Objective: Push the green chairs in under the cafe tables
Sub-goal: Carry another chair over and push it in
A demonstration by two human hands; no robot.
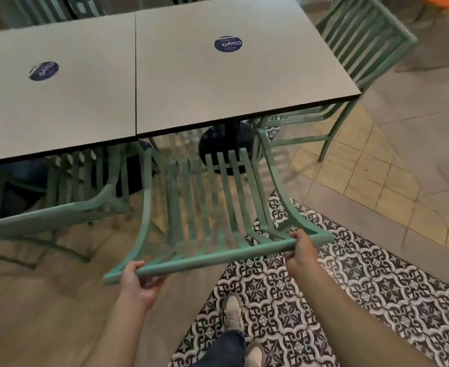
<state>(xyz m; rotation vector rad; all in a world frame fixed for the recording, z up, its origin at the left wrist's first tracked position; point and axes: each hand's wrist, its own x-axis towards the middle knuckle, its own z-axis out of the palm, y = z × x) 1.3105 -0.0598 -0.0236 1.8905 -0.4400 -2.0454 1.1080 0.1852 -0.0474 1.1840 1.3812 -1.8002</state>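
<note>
Left hand [138, 280] and right hand [301, 251] both gripping the top rail of a green chair [218, 207], fingers curling round it, seat sitting partly under the right of 2 cafe tables [218, 83], neighbouring chair [59, 207] standing under the left table.

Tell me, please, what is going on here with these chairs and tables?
A person is tidying a cafe seating area. Both hands grip the top rail of a green chair: the left hand near the rail's left end, the right hand near its right end. The chair faces the right-hand table, its seat partly under the table edge, so it is not fully in yet. Another green chair sits at the left table, and a third stands at the right table's far side.
</note>
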